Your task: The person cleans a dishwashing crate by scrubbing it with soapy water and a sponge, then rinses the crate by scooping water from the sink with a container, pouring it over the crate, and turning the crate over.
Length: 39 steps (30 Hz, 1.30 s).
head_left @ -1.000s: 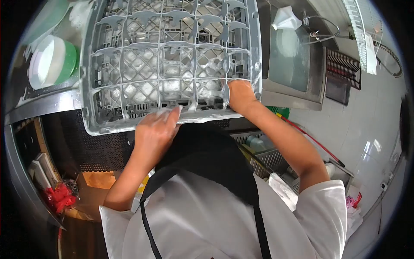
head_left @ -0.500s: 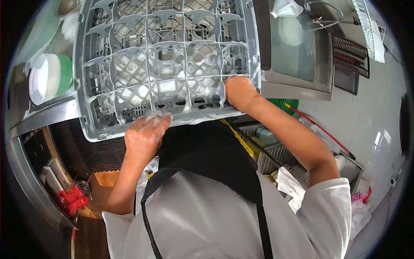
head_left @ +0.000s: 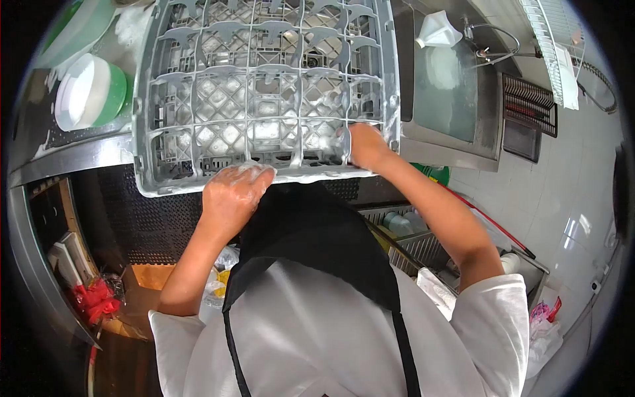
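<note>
A grey plastic dish rack (head_left: 264, 86) with a grid of compartments lies over the steel counter, wet and foamy. My left hand (head_left: 233, 194), covered in suds, presses on the rack's near rim, and I cannot see whether anything is in it. My right hand (head_left: 366, 147) grips the rack's near right corner, fingers hooked over the rim.
A green and white stack of bowls (head_left: 89, 92) sits on the counter at left. A water-filled steel sink (head_left: 442, 86) with a tap (head_left: 489, 46) lies at right. Below are a cardboard box (head_left: 149, 278), red items (head_left: 92, 298) and a lower rack of dishes (head_left: 403, 231).
My left hand slid along the rack's near rim, first left and down, now back to the right. The rack shifted slightly. My right hand kept its grip on the corner.
</note>
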Motion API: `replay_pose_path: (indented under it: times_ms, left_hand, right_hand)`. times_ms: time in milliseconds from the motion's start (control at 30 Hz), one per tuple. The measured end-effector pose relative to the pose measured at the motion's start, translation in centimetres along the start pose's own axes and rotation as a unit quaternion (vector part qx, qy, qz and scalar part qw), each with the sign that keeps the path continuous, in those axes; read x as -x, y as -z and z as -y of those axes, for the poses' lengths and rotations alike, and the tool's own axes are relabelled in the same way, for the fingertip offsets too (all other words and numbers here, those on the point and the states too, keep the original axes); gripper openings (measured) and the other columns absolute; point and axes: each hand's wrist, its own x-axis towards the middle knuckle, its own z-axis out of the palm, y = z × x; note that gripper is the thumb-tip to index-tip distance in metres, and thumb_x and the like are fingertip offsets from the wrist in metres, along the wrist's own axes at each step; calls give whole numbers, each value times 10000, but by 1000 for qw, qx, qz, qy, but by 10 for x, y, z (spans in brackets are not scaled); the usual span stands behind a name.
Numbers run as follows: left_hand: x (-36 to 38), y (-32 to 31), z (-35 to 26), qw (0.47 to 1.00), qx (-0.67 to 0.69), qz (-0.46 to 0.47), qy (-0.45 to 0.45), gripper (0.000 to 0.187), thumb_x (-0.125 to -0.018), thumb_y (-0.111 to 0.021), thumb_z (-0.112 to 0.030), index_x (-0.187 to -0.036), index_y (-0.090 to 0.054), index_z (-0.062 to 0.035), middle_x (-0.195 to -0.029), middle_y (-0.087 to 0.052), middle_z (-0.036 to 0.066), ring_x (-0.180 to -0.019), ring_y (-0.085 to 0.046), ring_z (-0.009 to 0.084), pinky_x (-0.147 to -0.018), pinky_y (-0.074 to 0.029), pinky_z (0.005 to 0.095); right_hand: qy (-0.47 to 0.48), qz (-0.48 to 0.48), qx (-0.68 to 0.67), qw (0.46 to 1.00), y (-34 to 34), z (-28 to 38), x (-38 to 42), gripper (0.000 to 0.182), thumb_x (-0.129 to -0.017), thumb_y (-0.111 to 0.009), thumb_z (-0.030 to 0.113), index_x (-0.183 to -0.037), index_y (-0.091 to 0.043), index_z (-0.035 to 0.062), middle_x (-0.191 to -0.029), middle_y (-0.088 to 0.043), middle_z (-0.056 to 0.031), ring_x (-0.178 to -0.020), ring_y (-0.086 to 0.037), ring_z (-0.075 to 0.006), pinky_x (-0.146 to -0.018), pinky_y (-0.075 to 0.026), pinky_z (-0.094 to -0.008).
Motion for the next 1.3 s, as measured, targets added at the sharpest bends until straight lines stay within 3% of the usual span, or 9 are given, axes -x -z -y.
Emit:
replay_pose_path:
  times_ms: [67,300,567,633,733,800,900,1033,1300]
  left_hand:
    - [1,-1,2,1000,0,-7,-11,198,-808,-641,-59,-1000,-668,-101,-916,-714,70,-810,-707,248,-729,-567,373]
    - [1,-2,1,1000,-7,-6,0,175,-816,-641,-73,-988,-658,-94,-917,-712,66,-809,-707,239,-747,-566,374]
    - [-4,-4,-1,999,-18,-33,-16,160,-803,-647,-84,-962,-653,-101,-890,-702,54,-795,-701,227,-717,-562,355]
    - [-3,-3,-1,999,-23,-31,-12,153,-802,-647,-83,-953,-650,-105,-873,-696,49,-782,-697,224,-707,-560,352]
    - [-1,-5,-1,999,-23,-28,-1,140,-806,-646,-82,-943,-644,-112,-843,-685,42,-756,-689,222,-687,-553,352]
    - [-1,-6,-2,999,-23,-28,1,131,-811,-644,-82,-937,-639,-116,-825,-679,38,-740,-685,223,-673,-548,355]
    - [-4,-2,-5,999,-20,-26,1,123,-818,-636,-83,-934,-635,-123,-818,-678,40,-728,-683,227,-658,-543,359]
    - [-1,-3,-5,1000,-18,-14,10,124,-819,-648,-94,-941,-650,-117,-833,-687,50,-739,-686,240,-664,-544,370]
    - [7,-3,3,999,-26,30,14,91,-854,-668,-130,-941,-687,-111,-806,-688,68,-741,-686,259,-673,-547,395]
  right_hand:
    - [40,-19,259,965,12,16,6,202,-746,-702,75,-937,-729,17,-967,-705,-229,-872,-706,-374,-814,-556,-456]
    - [37,-84,258,962,18,19,18,70,-738,-658,-6,-778,-716,-8,-844,-707,-236,-863,-715,-370,-786,-560,-450]
    - [42,-65,-168,983,-13,-25,-3,413,-741,-691,-6,-1148,-624,-30,-1003,-675,-237,-911,-660,-389,-840,-536,-383]
    - [82,35,91,992,8,-14,9,535,-772,-662,-21,-1297,-574,29,-1134,-671,-197,-1051,-642,-405,-946,-507,-390]
    - [260,-148,189,935,20,-6,37,550,-796,-623,-16,-1333,-574,90,-1234,-652,-177,-1105,-640,-397,-949,-510,-430]
    - [250,-148,255,922,24,-1,35,208,-864,-582,57,-1020,-705,-4,-1056,-721,-202,-956,-707,-368,-860,-548,-472]
    - [119,-10,345,931,27,13,18,170,-794,-612,67,-893,-729,-6,-915,-728,-216,-878,-721,-359,-826,-565,-447]
    - [143,-82,279,946,22,6,13,141,-773,-641,98,-797,-724,-13,-850,-713,-235,-851,-715,-378,-811,-566,-439]
    - [-2,-124,-25,992,-4,-5,9,368,-777,-639,-9,-1136,-649,-86,-949,-704,-263,-928,-700,-385,-843,-544,-427]
